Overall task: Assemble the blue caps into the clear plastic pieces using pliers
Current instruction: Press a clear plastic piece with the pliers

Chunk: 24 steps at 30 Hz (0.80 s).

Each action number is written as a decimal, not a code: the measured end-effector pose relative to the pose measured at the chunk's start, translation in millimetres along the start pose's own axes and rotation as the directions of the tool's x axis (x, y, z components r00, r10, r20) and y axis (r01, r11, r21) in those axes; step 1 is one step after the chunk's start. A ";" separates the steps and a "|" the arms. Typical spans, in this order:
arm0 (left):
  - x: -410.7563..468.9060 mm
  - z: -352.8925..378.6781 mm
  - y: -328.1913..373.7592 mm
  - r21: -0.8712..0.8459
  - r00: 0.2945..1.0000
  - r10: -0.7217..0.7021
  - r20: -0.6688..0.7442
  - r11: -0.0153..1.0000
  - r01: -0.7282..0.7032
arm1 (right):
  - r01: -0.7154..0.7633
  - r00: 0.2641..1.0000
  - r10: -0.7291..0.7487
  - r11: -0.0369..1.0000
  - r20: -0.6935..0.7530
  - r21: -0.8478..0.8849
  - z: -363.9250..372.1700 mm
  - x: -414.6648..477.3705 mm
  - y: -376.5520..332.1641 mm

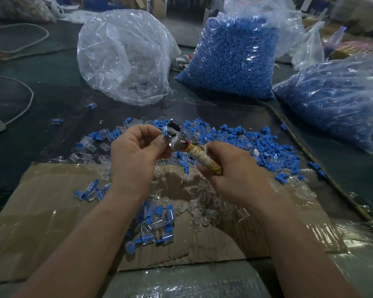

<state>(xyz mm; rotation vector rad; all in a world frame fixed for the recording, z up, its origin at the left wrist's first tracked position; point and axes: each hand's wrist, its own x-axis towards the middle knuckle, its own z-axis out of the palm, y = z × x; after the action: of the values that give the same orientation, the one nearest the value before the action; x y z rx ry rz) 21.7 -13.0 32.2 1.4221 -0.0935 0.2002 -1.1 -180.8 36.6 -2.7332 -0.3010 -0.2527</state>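
My right hand [230, 168] grips the cloth-wrapped handle of the pliers [182, 139], whose metal head points up and left. My left hand [136, 149] pinches a clear piece with a blue cap [165, 132] at the pliers' jaws. A spread of loose blue caps [267, 147] and clear plastic pieces [88, 149] lies on the dark table behind my hands. Assembled pieces [159, 224], clear with blue inside, lie heaped on the cardboard between my forearms.
Taped cardboard [41, 211] covers the near table. A bag of clear pieces [125, 57] stands at the back left, two bags of blue caps [235, 59] [332, 93] at the back right. A white cable [24, 104] curves at the left.
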 end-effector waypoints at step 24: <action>5.6 -24.1 18.2 0.604 0.673 -0.487 0.556 0.793 0.074 | -0.375 0.924 0.382 0.917 0.032 -0.137 -6.4 4.7 46.2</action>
<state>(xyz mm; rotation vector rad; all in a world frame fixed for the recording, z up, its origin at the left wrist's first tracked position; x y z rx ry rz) 22.3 13.7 47.3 2.0012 -0.4548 -0.6625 13.8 -224.3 27.3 -2.8552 0.2414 -0.0874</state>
